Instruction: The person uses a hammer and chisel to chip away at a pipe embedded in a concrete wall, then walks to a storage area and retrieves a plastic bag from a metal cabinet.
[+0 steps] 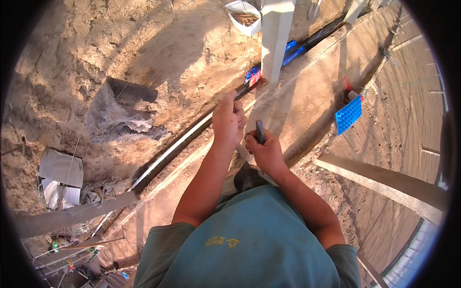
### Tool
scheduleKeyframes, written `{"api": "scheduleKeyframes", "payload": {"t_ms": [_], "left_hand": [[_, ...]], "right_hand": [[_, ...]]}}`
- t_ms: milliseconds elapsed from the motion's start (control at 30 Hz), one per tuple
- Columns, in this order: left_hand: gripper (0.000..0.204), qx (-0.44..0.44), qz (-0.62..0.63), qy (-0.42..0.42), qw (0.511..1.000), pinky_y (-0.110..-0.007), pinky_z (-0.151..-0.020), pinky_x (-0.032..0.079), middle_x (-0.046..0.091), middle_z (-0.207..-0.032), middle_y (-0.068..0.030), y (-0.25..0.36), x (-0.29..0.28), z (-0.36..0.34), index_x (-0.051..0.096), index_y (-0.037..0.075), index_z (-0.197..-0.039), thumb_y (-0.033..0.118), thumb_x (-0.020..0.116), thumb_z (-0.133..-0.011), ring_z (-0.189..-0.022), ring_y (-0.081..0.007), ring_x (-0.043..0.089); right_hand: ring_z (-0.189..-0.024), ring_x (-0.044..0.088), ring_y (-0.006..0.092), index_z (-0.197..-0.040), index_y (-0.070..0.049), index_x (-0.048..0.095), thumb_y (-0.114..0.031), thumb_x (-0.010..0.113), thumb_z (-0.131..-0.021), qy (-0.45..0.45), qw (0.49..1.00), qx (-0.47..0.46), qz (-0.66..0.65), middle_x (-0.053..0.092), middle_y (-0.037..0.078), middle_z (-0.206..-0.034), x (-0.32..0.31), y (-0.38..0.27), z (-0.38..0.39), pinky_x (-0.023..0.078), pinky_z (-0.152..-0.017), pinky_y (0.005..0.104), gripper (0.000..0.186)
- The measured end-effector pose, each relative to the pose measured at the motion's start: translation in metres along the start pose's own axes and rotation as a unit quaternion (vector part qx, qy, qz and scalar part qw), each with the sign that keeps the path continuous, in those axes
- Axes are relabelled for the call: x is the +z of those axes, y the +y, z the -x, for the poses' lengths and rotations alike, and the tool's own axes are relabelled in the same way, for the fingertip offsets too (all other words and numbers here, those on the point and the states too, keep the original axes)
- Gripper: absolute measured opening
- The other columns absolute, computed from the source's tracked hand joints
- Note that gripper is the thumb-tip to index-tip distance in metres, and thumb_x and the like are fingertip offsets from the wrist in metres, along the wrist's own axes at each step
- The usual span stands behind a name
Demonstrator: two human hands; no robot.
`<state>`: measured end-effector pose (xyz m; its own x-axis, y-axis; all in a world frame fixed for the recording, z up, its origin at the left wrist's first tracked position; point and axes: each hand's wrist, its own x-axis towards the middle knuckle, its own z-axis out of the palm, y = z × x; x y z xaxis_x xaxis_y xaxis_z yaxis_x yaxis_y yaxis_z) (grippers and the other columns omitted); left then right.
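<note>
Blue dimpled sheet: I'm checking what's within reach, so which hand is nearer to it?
Right. The right hand, gripping a dark object, is left of the blue dimpled sheet and lower in view; the left hand is farther left.

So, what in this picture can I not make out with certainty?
In the head view:
- Left hand: its curled shape hides whether it grips something.
- Dark object: the right hand covers its lower part, so its kind is unclear.
- Blue items: the pale post, itself cut off above, hides whether they join.
- Lower-left clutter: too small to identify.
</note>
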<state>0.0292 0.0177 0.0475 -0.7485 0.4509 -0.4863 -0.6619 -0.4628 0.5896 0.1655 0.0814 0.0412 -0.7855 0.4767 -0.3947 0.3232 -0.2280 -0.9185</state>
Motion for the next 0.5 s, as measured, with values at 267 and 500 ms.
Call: {"api": "scheduleKeyframes", "payload": {"t_ms": [267, 500], "left_hand": [[0.045, -0.06, 0.023, 0.092, 0.994, -0.024, -0.053, 0.036, 0.064, -0.092, -0.0016, -0.012, -0.004, -0.011, 0.058, 0.004, -0.129, 0.043, 0.04, -0.113, -0.06, -0.0069, 0.042], [0.04, -0.13, 0.153, 0.004, 0.98, -0.023, -0.057, 0.04, 0.067, -0.091, 0.0014, -0.01, -0.028, -0.023, 0.061, 0.005, -0.127, 0.041, 0.051, -0.109, -0.064, -0.0062, 0.049]], "right_hand": [[-0.063, 0.063, 0.0328, -0.093, -0.001, 0.065, -0.017, 0.072, -0.092, 0.07, 0.974, -0.068, 0.206, 0.064, 0.02, -0.075, 0.005, 0.001, -0.003, 0.05, -0.062, 0.0429, 0.018], [-0.067, 0.063, 0.0424, -0.087, -0.002, 0.061, -0.016, 0.071, -0.091, 0.068, 0.975, -0.097, 0.188, 0.063, 0.024, -0.074, 0.005, 0.0, -0.006, 0.049, -0.062, 0.049, 0.018]]}}
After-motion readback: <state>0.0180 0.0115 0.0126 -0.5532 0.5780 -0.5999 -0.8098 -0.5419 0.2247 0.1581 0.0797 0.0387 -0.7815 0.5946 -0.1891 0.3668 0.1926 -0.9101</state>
